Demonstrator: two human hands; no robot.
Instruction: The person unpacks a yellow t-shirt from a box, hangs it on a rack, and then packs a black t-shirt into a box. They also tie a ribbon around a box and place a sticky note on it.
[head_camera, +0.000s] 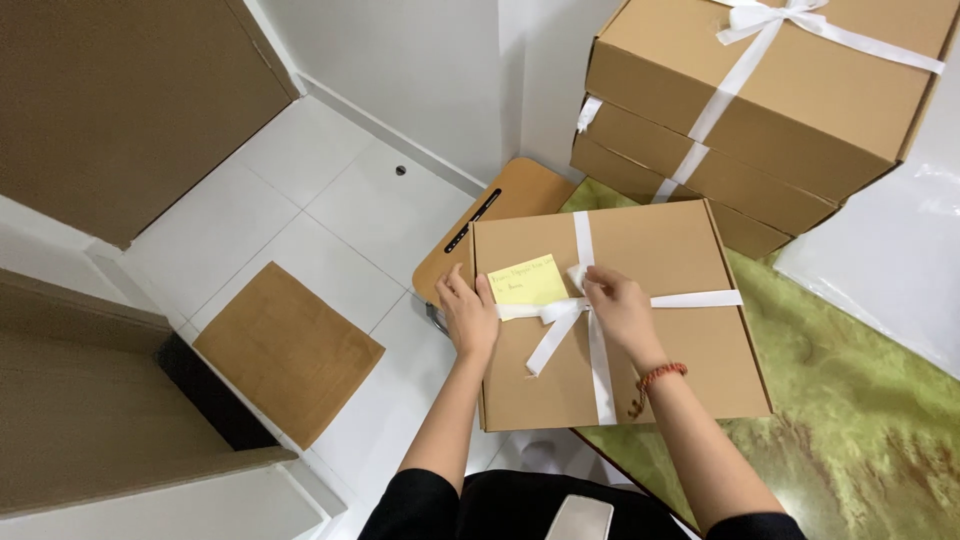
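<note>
The right hand (617, 305) pinches a loop of the white ribbon (597, 340) at its bow, on top of a closed flat cardboard box (680, 350); its contents are hidden. The left hand (468, 312) lies flat and unclenched on the box's left edge, beside a yellow sticky note (528, 281). The box rests on the green worktop (850, 420), overhanging its edge. Behind it stand stacked ribbon-tied boxes (790, 110), also shut.

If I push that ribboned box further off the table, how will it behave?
The box already overhangs the green table edge, so it may tip. Its cardboard looks stiff, probably sliding in one piece. The ribbon looks floppy and could shift.
</note>
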